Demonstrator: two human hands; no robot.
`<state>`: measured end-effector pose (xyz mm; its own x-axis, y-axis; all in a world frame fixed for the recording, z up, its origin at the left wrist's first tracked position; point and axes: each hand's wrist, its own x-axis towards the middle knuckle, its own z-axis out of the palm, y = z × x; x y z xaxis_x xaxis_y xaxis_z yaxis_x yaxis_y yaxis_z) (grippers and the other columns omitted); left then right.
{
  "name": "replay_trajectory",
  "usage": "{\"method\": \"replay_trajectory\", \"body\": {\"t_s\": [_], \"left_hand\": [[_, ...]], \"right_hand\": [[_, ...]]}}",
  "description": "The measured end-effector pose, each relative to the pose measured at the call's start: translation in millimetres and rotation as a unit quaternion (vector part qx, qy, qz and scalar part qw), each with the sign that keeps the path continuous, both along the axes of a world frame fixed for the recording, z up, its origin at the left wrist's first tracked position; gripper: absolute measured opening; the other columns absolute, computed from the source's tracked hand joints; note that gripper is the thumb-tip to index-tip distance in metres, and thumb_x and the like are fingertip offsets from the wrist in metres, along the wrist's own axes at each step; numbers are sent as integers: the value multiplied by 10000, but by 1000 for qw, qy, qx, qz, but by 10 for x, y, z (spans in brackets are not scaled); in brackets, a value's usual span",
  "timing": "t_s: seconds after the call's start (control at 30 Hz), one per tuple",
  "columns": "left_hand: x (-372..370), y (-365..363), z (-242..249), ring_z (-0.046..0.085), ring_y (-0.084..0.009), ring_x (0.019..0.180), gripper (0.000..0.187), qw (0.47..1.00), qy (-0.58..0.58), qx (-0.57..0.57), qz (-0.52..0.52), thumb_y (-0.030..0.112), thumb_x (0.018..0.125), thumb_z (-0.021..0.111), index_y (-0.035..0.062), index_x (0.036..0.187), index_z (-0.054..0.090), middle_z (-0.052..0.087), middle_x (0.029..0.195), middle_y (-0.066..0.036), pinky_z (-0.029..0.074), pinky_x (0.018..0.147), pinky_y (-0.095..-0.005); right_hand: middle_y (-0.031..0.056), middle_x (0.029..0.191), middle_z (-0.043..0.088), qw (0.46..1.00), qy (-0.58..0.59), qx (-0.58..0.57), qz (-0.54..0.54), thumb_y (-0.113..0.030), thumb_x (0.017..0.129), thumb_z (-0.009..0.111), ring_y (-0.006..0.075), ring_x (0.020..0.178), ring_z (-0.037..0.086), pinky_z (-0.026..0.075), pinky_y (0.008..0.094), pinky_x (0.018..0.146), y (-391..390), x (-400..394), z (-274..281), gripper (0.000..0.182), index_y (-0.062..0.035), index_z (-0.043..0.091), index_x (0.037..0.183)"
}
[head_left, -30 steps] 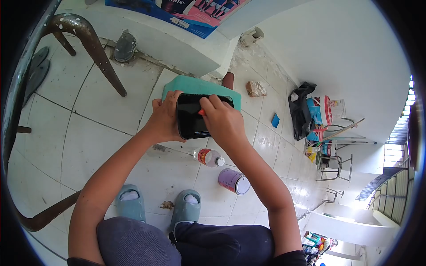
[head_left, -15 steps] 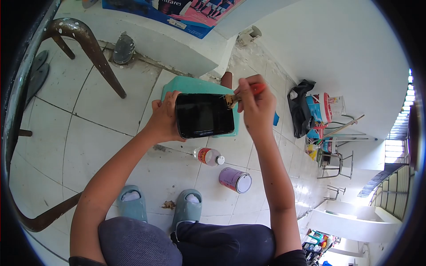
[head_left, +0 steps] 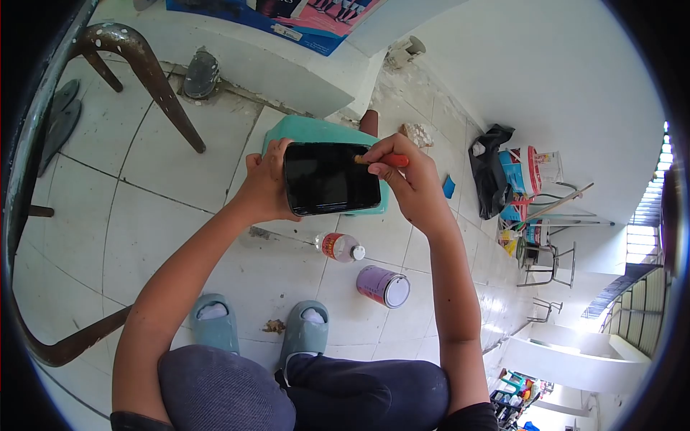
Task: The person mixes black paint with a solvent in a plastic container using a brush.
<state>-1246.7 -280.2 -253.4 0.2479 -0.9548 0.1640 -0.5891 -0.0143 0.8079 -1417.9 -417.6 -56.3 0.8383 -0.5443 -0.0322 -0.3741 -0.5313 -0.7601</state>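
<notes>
My left hand (head_left: 264, 188) grips the left side of a glossy black rectangular container (head_left: 327, 185) with rounded corners, held over a turquoise stool (head_left: 309, 129). Closed around a paintbrush with a red-orange handle (head_left: 395, 160) is my right hand (head_left: 413, 188). The brush's tip meets the upper right part of the black surface. My fingers cover some of the brush, and the container hides much of the stool top.
On the tiled floor below lie a clear bottle with a red label (head_left: 339, 247) and a purple can (head_left: 383, 286). A brown paint-specked chair (head_left: 154, 82) stands at left. Along the right wall are a black bag (head_left: 490, 172) and buckets (head_left: 528, 172).
My right hand has shifted slightly left with the paintbrush, its handle now tilted lower and flatter over the container. The left hand keeps its hold; the container's upper edge sits slightly higher.
</notes>
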Motion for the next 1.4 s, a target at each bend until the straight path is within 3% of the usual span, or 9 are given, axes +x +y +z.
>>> {"method": "replay_trajectory", "body": {"t_s": [0.1, 0.23, 0.47, 0.53, 0.73, 0.93, 1.2, 1.3, 1.4], "left_hand": [[6, 3, 22, 387, -283, 1339, 1562, 997, -69, 13, -8, 384, 381, 1010, 114, 1548, 7, 361, 1438, -145, 262, 965, -451], [21, 14, -12, 362, -278, 1356, 1564, 995, -96, -7, -20, 399, 378, 1003, 109, 1546, 5, 334, 1455, -145, 263, 954, -460], [37, 23, 30, 343, -279, 1362, 1535, 998, -57, -1, -24, 407, 386, 985, 91, 1545, 30, 309, 1471, -144, 260, 942, -467], [42, 24, 40, 344, -280, 1362, 1529, 997, -69, -4, -24, 401, 388, 984, 89, 1545, 35, 307, 1473, -145, 260, 941, -466], [30, 7, 0, 355, -281, 1354, 1527, 998, -56, -34, -20, 374, 370, 979, 89, 1538, 37, 337, 1447, -141, 260, 934, -453], [24, -9, -17, 406, -282, 1302, 1550, 997, -69, -13, -13, 371, 342, 980, 73, 1530, 30, 368, 1416, -140, 260, 932, -447], [36, -8, 98, 404, -282, 1304, 1492, 1000, -27, -11, -9, 365, 337, 979, 53, 1520, 125, 381, 1405, -119, 258, 937, -442], [39, -26, 229, 384, -277, 1318, 1456, 995, -83, 42, -33, 372, 348, 973, 56, 1513, 159, 367, 1418, -114, 254, 948, -439], [43, -9, 130, 350, -273, 1340, 1411, 997, -74, -10, -23, 380, 362, 967, 70, 1506, 202, 334, 1434, -119, 254, 958, -442]], "right_hand": [[106, 986, 701, 999, -31, -7, -5, 53, 912, 661, 180, 947, 661, 508, 302, 899, -40, -5, -106, 111, 2, 597, 987], [113, 1019, 701, 989, -111, 97, -32, 111, 903, 623, 192, 994, 671, 511, 297, 912, 29, 57, -364, 128, 16, 583, 980], [128, 1014, 690, 989, -144, 25, 34, 150, 858, 624, 241, 956, 690, 529, 314, 899, 108, 54, -439, 178, 19, 584, 972], [138, 1006, 676, 994, -84, -75, -17, 178, 816, 622, 279, 968, 683, 544, 322, 861, 91, 14, -398, 215, 13, 587, 948], [138, 983, 659, 986, -148, -59, 41, 192, 787, 618, 302, 952, 679, 551, 358, 824, 205, 122, -459, 236, 13, 584, 937], [137, 976, 642, 989, -128, -75, 9, 181, 786, 622, 313, 963, 666, 542, 362, 831, 204, 107, -361, 236, 12, 581, 945], [128, 958, 625, 987, -133, -83, 43, 131, 813, 641, 324, 915, 648, 532, 367, 799, 248, 214, -335, 203, 1, 587, 959], [133, 952, 620, 985, -157, -58, 37, 128, 811, 645, 335, 902, 639, 524, 377, 772, 223, 184, -320, 203, -3, 584, 954], [137, 945, 618, 986, -141, -86, 7, 127, 805, 655, 342, 894, 634, 516, 384, 764, 131, 49, -320, 204, -3, 582, 944]]}}
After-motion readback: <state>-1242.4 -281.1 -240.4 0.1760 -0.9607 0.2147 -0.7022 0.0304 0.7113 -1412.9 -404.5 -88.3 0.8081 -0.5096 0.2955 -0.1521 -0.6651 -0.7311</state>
